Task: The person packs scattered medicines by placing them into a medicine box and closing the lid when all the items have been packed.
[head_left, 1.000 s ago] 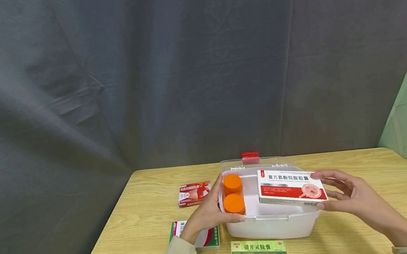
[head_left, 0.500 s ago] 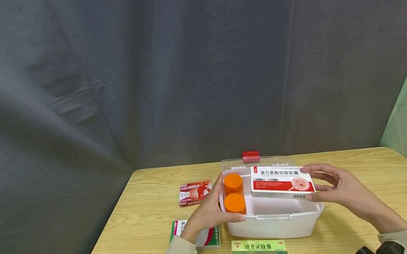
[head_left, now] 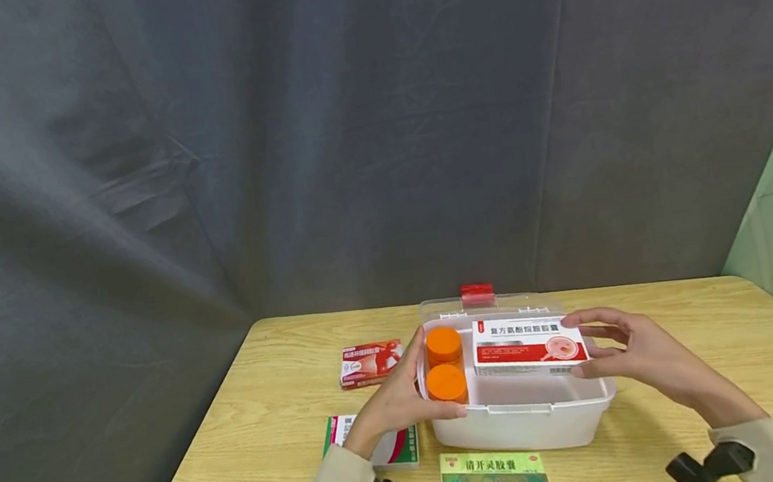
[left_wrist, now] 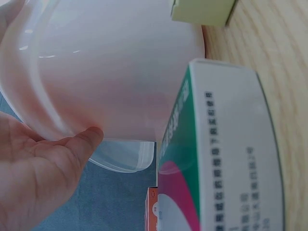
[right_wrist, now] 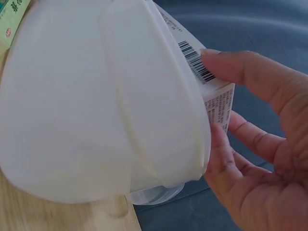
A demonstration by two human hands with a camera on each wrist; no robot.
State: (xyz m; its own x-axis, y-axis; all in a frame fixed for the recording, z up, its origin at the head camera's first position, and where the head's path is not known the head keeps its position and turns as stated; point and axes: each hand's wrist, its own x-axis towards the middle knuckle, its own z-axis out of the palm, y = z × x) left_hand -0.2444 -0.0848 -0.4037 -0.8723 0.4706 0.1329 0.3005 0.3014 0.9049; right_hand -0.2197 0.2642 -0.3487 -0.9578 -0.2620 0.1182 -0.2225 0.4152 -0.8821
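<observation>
A white plastic storage box [head_left: 519, 430] stands on the table with its clear lid swung open behind it. My left hand [head_left: 398, 405] grips its left end, thumb along the front rim; in the left wrist view a finger [left_wrist: 86, 139] presses the outer wall. Two orange-capped bottles [head_left: 443, 343] stand inside at the left. My right hand [head_left: 642, 351] pinches the right end of a red and white medicine box [head_left: 526, 346], which is tilted over the storage box's opening. In the right wrist view, the thumb [right_wrist: 236, 65] lies beside the medicine box's barcode.
A red medicine box [head_left: 369, 364] lies behind the left hand. Nearer, a green and white medicine box [head_left: 401, 451] is partly hidden by that hand. In front of the storage box lies a light green medicine box [head_left: 495, 481]. A dark curtain [head_left: 375, 132] hangs behind the table.
My right hand has carried the red and white medicine box leftward over the storage box, and it has dipped slightly in the last half second. My left hand keeps its grip.
</observation>
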